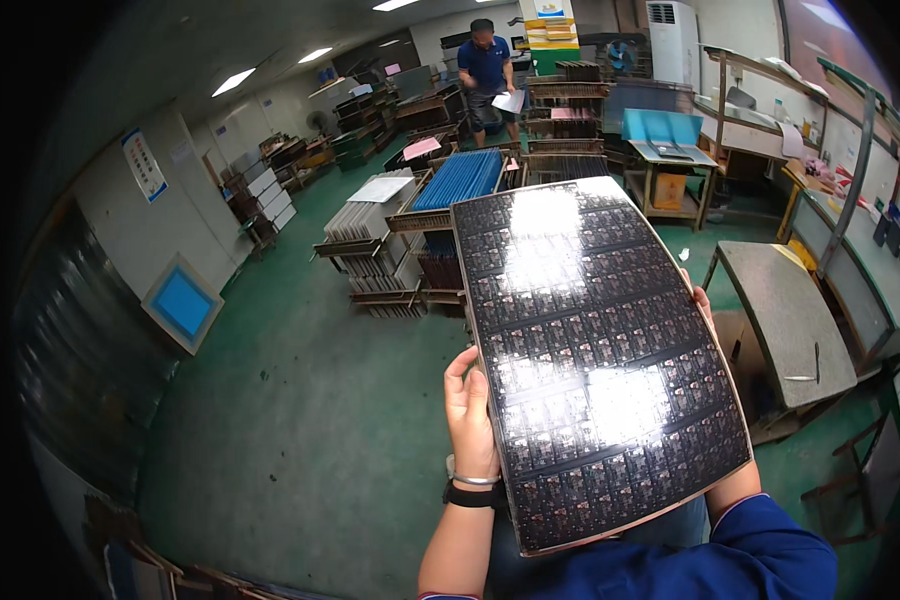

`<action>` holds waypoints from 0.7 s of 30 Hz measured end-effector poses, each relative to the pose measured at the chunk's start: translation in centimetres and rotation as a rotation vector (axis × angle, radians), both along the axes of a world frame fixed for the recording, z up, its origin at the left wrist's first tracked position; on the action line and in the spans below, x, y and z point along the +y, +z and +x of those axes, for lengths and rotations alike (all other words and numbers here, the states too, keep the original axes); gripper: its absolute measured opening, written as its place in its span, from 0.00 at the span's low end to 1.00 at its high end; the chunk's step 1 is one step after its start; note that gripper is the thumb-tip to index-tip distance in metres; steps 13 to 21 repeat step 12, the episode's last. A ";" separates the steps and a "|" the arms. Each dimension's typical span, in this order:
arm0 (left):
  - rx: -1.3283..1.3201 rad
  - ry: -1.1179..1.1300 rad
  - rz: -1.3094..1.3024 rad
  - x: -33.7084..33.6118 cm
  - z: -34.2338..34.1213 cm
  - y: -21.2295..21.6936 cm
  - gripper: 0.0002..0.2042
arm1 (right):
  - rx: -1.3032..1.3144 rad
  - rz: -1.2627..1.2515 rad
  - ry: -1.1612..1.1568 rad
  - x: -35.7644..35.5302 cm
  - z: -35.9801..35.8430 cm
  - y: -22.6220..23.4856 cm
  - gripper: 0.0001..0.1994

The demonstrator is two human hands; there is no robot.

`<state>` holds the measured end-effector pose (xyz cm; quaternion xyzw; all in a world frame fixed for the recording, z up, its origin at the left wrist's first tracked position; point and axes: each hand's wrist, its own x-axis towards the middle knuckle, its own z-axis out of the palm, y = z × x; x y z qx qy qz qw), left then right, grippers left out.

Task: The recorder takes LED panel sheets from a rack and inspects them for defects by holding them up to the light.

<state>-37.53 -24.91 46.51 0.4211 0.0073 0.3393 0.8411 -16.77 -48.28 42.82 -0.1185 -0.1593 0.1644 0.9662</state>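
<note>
A large black circuit board panel [620, 325], printed with rows of small repeated patterns, is held up in front of me and tilted. Bright light glares off its glossy face in patches. My left hand [472, 412] grips the panel's left edge, thumb at the front rim and fingers curled round behind. On the far side, fingertips of my right hand [703, 302] show at the panel's right edge. The rest of that hand is hidden behind the panel, with the blue-sleeved forearm coming up beneath it. Whether more panels lie under this one, I cannot tell.
Ahead stand racks of blue panels [462, 180] and white panels [360, 217]. A person [486, 68] holding paper stands behind them. To the right are a grey-topped table [785, 315] and a chair [870, 480]. A blue-screened frame [182, 302] leans on the left wall.
</note>
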 end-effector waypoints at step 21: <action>0.101 0.075 0.055 2.8 0.9 -5.1 0.13 | -0.688 -0.829 -0.083 -1.7 -6.1 11.1 0.47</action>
